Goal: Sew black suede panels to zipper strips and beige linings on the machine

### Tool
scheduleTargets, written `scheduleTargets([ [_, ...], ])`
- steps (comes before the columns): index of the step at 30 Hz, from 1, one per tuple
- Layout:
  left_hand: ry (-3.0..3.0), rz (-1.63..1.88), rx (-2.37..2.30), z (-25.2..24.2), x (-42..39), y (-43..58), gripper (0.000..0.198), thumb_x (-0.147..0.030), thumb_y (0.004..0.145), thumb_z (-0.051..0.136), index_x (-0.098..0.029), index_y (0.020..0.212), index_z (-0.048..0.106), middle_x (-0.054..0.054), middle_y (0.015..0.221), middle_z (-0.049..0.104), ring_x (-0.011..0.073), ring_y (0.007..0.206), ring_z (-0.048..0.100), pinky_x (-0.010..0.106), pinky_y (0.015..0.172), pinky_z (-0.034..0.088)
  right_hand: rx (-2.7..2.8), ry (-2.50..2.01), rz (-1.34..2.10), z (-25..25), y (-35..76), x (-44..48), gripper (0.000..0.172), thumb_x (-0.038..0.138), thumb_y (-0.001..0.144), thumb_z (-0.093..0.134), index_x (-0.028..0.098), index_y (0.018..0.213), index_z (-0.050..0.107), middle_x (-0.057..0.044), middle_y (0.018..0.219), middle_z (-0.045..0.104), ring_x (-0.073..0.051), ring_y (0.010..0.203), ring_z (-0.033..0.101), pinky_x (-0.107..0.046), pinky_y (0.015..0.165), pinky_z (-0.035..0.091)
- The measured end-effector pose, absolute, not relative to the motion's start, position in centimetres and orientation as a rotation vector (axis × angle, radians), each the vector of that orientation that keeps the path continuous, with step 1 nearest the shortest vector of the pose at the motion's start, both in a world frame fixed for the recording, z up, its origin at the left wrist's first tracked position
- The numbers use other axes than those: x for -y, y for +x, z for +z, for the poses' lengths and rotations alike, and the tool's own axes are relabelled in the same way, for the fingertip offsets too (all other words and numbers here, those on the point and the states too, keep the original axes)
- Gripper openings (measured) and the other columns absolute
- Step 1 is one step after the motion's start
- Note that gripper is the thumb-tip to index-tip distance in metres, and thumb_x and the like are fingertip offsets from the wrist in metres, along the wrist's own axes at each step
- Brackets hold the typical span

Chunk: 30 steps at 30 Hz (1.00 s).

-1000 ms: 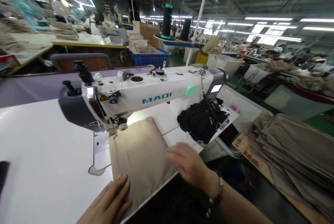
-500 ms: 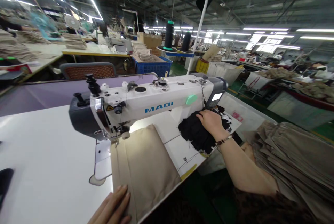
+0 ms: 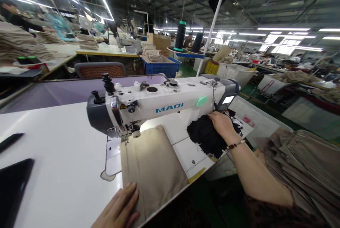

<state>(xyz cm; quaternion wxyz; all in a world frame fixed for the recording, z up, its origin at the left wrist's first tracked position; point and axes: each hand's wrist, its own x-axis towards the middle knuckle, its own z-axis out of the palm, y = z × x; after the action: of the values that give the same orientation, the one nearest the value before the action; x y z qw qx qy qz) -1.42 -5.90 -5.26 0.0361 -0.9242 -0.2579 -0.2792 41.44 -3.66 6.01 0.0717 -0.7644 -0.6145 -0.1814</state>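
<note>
My left hand (image 3: 119, 205) lies flat, fingers stretched, on the near left edge of a folded beige fabric panel (image 3: 162, 164). The panel's far left end is beside the presser foot (image 3: 126, 141) of a white sewing machine (image 3: 170, 95). To the right of the machine bed, my right hand (image 3: 222, 124) is at a heap of black fabric pieces (image 3: 203, 134), its fingers bent into the top of it. Its fingertips are partly hidden, and how many pieces they grip cannot be made out.
Brown-grey fabric (image 3: 305, 160) is stacked at the right; part of what looks like another hand (image 3: 260, 156) shows behind my forearm. A dark flat object (image 3: 16, 185) lies on the white table at the left. Black thread cones (image 3: 181, 36) stand behind the machine.
The view has turned slightly left, so everything appears shifted right. My left hand stays on the beige panel and my right hand stays at the black heap.
</note>
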Motion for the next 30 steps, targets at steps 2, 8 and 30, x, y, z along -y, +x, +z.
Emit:
scheduleTargets([
  [2,-2.859,-0.816,0.849,-3.8,6.4,-1.0,0.037,-0.033,0.091,0.036,-0.025,0.126,0.045,0.004,0.118,0.057,0.0190,0.102,0.058,0.026,0.083,0.053,1.797,-2.197,-0.593,6.3,41.1,4.2,0.027,0.015,0.086,0.038,0.013,0.092,0.065,-0.009,0.092,0.063,-0.019,0.086,0.059,-0.028,0.077,0.045],
  [8,-2.855,-0.691,0.961,-0.5,8.0,0.2,0.034,-0.033,0.092,0.033,-0.013,0.108,0.057,0.010,0.110,0.060,0.0224,0.100,0.059,0.036,0.086,0.051,1.611,-1.517,-0.471,6.6,31.4,6.0,0.018,0.015,0.084,0.043,0.015,0.095,0.057,-0.008,0.096,0.061,-0.016,0.091,0.057,-0.030,0.084,0.046],
  [30,-2.933,-0.872,1.196,-1.1,9.9,0.5,0.023,-0.016,0.089,0.040,-0.013,0.071,0.054,0.008,0.086,0.053,0.0192,0.076,0.050,0.035,0.065,0.052,2.470,-1.221,0.225,2.2,18.1,3.1,0.035,0.022,0.085,0.044,0.009,0.117,0.049,-0.017,0.114,0.051,-0.026,0.107,0.049,-0.045,0.091,0.043],
])
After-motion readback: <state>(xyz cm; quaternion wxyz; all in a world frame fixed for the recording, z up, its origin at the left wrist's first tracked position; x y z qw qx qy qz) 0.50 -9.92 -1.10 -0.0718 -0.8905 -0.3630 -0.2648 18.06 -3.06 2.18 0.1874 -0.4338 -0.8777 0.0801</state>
